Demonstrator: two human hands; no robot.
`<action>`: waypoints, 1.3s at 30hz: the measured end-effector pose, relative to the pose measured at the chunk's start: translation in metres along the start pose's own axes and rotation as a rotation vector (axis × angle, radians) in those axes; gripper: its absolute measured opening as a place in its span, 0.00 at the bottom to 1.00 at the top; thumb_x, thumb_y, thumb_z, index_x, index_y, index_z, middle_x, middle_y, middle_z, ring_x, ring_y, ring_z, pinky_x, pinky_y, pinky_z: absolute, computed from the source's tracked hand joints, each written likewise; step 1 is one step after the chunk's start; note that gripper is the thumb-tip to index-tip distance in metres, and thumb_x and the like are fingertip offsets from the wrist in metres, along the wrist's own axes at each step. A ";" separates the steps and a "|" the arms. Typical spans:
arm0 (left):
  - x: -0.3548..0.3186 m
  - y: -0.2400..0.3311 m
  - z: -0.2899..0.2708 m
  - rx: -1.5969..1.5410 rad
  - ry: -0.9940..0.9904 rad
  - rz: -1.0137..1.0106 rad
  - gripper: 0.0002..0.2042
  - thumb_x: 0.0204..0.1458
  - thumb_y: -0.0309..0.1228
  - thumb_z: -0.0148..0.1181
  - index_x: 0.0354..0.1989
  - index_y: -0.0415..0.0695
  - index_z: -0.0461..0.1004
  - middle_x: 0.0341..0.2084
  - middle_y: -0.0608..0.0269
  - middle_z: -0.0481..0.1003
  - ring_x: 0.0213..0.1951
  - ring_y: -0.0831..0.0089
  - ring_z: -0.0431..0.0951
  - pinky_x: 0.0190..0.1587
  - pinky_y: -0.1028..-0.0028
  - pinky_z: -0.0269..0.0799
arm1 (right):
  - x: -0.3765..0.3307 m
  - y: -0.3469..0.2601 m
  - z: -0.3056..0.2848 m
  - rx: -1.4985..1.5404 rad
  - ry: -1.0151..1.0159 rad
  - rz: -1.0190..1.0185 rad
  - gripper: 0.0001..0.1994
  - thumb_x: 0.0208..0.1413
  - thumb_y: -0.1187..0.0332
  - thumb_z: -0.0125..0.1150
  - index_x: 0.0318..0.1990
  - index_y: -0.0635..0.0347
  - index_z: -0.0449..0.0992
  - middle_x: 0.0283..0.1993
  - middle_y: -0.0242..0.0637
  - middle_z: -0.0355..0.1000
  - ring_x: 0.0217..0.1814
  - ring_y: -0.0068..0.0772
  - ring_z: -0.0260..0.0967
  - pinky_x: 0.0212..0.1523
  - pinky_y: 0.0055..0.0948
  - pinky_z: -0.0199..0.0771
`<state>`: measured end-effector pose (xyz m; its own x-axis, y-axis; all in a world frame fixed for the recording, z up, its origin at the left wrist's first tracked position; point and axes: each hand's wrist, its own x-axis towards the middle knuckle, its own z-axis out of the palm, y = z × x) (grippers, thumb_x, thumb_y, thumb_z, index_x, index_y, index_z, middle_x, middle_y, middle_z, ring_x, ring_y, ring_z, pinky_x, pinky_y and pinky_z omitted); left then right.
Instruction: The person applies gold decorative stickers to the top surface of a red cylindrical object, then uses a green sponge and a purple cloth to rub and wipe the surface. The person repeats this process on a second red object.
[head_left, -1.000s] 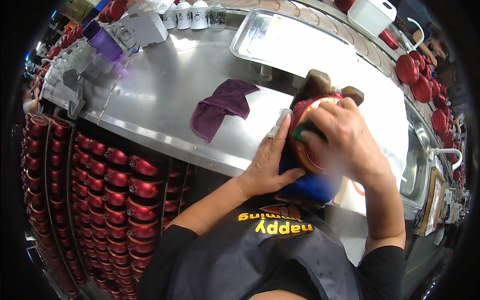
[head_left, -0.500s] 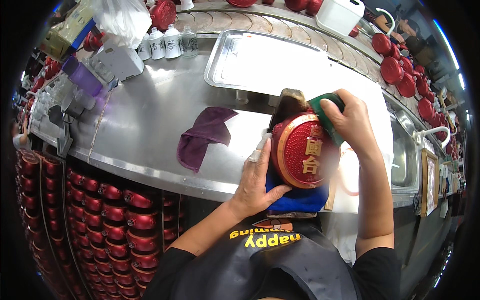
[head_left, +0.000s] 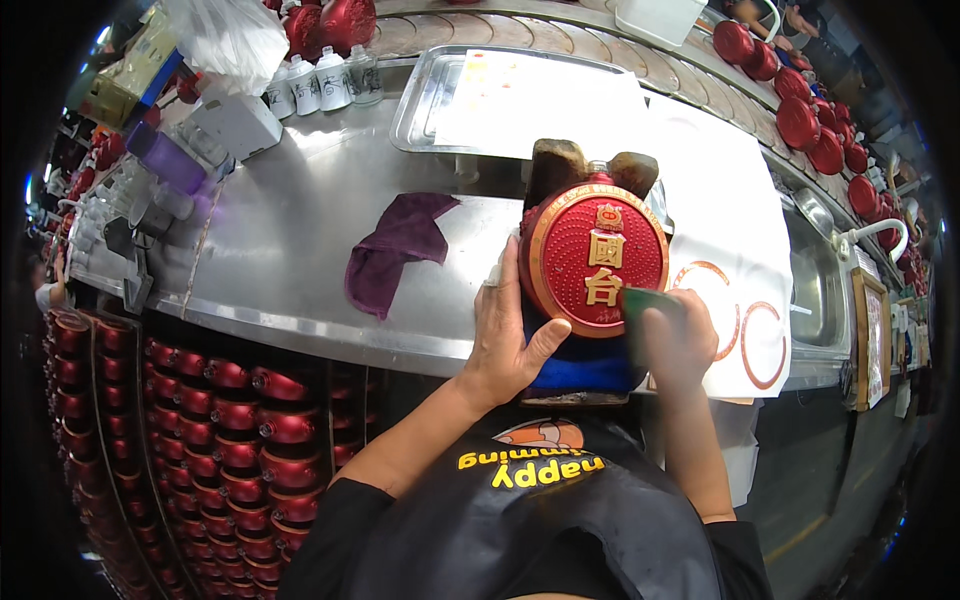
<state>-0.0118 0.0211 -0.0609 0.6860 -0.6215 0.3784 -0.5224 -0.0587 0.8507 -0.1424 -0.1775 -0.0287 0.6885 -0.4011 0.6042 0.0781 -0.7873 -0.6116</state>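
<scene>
A round red bottle [head_left: 600, 262] with raised gold characters and a gold rim rests face up in a dark padded stand [head_left: 558, 172], on a blue cloth [head_left: 585, 368]. My left hand [head_left: 503, 335] grips the bottle's left side, with the thumb at the lower edge and light tape on one finger. Pinched in my right hand [head_left: 682, 345] is a flat green piece [head_left: 655, 308], perhaps a scraper; it touches or hovers at the bottle's lower right rim. Motion blurs this hand. On the white sheet [head_left: 720, 220] beside it lie orange-gold ring-shaped strips [head_left: 762, 345].
A purple cloth [head_left: 397, 250] lies on the steel bench [head_left: 290, 240]. Behind stands a metal tray [head_left: 420, 115] with white paper. White bottles [head_left: 332, 80] are at the back left, a sink [head_left: 818, 270] at the right. Red bottles [head_left: 285, 425] fill racks below left.
My right hand has moved with the green piece from the bottle's upper right down to its lower right. The bottle's face now shows more fully, and the whole view has shifted slightly.
</scene>
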 end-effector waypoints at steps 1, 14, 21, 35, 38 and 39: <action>0.000 0.000 0.000 -0.019 -0.006 -0.005 0.53 0.65 0.63 0.50 0.77 0.25 0.36 0.72 0.28 0.53 0.71 0.39 0.58 0.74 0.51 0.48 | 0.004 0.006 -0.003 0.015 0.018 0.047 0.11 0.63 0.68 0.68 0.44 0.67 0.77 0.33 0.40 0.74 0.33 0.34 0.72 0.35 0.30 0.73; 0.006 0.004 -0.008 -0.050 -0.033 -0.024 0.53 0.64 0.61 0.54 0.77 0.26 0.39 0.72 0.33 0.58 0.72 0.46 0.59 0.72 0.53 0.47 | 0.073 0.049 -0.003 0.185 0.034 0.222 0.16 0.69 0.60 0.64 0.47 0.68 0.77 0.33 0.34 0.76 0.35 0.22 0.73 0.38 0.23 0.74; 0.005 0.011 -0.014 0.297 -0.107 0.079 0.65 0.51 0.60 0.70 0.78 0.31 0.28 0.74 0.34 0.53 0.73 0.45 0.57 0.72 0.40 0.39 | 0.142 0.014 -0.001 0.010 -0.144 0.058 0.11 0.63 0.66 0.66 0.46 0.65 0.81 0.34 0.42 0.79 0.35 0.31 0.78 0.39 0.32 0.79; 0.007 -0.001 -0.031 0.330 0.029 0.155 0.56 0.50 0.54 0.72 0.78 0.34 0.46 0.69 0.41 0.64 0.69 0.47 0.65 0.73 0.43 0.42 | 0.187 -0.066 0.039 -0.075 -0.543 -0.280 0.08 0.59 0.68 0.66 0.37 0.65 0.79 0.31 0.51 0.77 0.33 0.53 0.79 0.37 0.42 0.79; 0.005 -0.005 -0.028 0.308 0.064 0.174 0.55 0.50 0.52 0.74 0.78 0.35 0.47 0.67 0.41 0.66 0.66 0.48 0.67 0.72 0.44 0.45 | 0.179 -0.080 0.047 -0.033 -0.920 -0.439 0.11 0.55 0.67 0.68 0.31 0.66 0.74 0.31 0.51 0.77 0.34 0.58 0.77 0.39 0.47 0.80; 0.005 -0.006 -0.027 0.302 0.058 0.163 0.55 0.50 0.51 0.74 0.78 0.35 0.48 0.67 0.41 0.67 0.66 0.48 0.68 0.72 0.44 0.45 | 0.181 -0.083 0.051 -0.118 -0.772 -0.325 0.11 0.56 0.67 0.68 0.32 0.66 0.74 0.31 0.51 0.77 0.34 0.57 0.78 0.39 0.48 0.80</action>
<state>0.0084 0.0395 -0.0543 0.6041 -0.5970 0.5279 -0.7479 -0.1959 0.6342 0.0132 -0.1611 0.1052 0.9475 0.2529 0.1958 0.3114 -0.8692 -0.3840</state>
